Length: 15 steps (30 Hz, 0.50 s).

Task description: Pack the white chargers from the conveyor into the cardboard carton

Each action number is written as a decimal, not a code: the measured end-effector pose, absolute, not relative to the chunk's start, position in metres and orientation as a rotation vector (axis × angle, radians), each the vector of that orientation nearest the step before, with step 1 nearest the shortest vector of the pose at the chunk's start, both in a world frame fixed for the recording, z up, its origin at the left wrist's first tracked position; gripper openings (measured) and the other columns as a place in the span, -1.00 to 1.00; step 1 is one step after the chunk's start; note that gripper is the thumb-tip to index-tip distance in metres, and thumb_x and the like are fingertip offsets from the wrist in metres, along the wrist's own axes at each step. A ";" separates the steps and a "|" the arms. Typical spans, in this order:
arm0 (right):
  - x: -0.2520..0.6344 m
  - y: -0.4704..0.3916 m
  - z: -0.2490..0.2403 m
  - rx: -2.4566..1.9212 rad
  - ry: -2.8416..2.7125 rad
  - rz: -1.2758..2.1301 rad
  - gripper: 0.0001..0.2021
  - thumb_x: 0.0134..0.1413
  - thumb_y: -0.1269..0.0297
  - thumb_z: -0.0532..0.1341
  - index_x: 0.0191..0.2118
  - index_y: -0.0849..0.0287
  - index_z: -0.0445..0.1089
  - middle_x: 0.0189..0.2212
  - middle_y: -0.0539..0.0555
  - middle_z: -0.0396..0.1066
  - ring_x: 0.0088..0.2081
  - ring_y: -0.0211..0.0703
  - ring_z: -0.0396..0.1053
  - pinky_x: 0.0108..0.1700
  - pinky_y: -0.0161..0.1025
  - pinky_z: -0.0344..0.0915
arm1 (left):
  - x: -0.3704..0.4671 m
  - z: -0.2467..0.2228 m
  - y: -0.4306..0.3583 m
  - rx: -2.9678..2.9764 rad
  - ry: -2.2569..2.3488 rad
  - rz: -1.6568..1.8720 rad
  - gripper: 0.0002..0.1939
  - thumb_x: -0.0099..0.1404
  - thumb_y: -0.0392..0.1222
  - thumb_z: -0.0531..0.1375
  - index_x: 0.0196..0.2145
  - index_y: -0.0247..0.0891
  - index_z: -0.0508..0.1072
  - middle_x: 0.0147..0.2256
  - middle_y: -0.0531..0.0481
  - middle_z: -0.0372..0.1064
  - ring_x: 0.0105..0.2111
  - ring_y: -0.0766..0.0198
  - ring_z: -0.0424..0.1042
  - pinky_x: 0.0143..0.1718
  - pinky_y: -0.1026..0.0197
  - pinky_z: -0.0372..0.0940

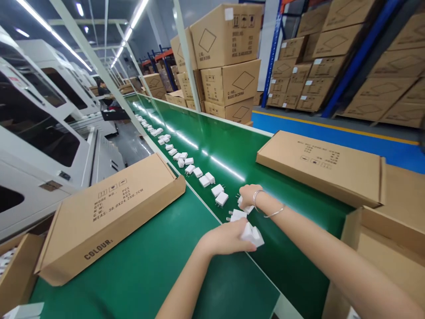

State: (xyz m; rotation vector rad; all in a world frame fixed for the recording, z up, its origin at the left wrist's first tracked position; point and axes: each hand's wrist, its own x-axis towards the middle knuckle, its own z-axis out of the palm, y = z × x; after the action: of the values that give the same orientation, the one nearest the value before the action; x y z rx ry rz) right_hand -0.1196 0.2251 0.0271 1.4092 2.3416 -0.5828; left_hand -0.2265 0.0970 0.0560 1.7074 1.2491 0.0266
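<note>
**Both hands gather white plugs on the green belt**

Low in the frame's centre, the left hand (226, 239) clasps white chargers (252, 234). Just above, the right hand (247, 195) closes on another charger (245, 206). More chargers (186, 161) trail toward upper left between two flat cartons (109, 212).

We see a row of chargers (186, 161) running away along the conveyor belt (232, 150), with one flat carton (109, 212) to its left and another carton (322, 166) to its right. Our left hand (226, 239) and right hand (249, 197) meet at the row's near end, machines (36, 128) stand far left, and stacked boxes (229, 57) rise behind the belt.
</note>
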 end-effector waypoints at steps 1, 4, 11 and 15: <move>-0.103 0.225 0.035 1.427 2.363 -0.645 -0.77 -0.06 0.20 0.25 -0.32 0.27 0.36 -0.32 0.09 0.39 -0.26 -0.11 0.35 -0.23 -0.10 0.30 | -0.226 0.063 0.092 1.727 1.230 0.116 -0.69 0.08 -0.03 0.13 -0.24 -0.22 0.25 -0.33 0.06 0.27 -0.37 0.27 0.26 -0.38 0.26 0.19; -0.036 0.209 0.059 1.466 2.448 -0.858 -0.73 -0.13 0.18 0.25 -0.29 0.23 0.35 -0.35 0.07 0.40 -0.29 -0.11 0.36 -0.27 -0.22 0.29 | -0.213 0.076 0.073 1.708 1.135 0.354 -0.66 0.10 -0.17 0.14 -0.14 -0.16 0.22 -0.26 0.06 0.22 -0.32 0.30 0.22 -0.36 0.30 0.16; 0.104 0.079 0.076 1.827 2.451 -1.891 -0.66 -0.13 0.04 0.24 -0.27 0.14 0.22 -0.43 0.00 0.36 -0.44 -0.19 0.31 -0.44 -0.28 0.25 | -0.135 0.058 0.031 1.278 0.776 0.879 -0.52 0.05 -0.24 0.22 -0.07 -0.13 0.18 -0.14 -0.03 0.16 -0.27 0.31 0.26 -0.32 0.29 0.21; 0.125 0.003 0.068 1.914 1.732 -2.833 -0.67 -0.04 0.04 0.20 -0.17 0.10 0.32 -0.30 0.08 0.39 -0.28 -0.11 0.34 -0.23 -0.17 0.29 | -0.098 0.051 0.019 1.440 0.635 1.053 -0.61 0.01 -0.23 0.28 -0.18 -0.19 0.31 -0.14 -0.09 0.22 -0.10 0.16 0.26 -0.12 0.15 0.19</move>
State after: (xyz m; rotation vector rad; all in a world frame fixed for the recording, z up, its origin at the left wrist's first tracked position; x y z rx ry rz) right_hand 0.1247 0.0032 0.0681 1.9136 1.7316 -2.8331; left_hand -0.0979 0.0190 0.0514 1.4398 0.6345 1.0534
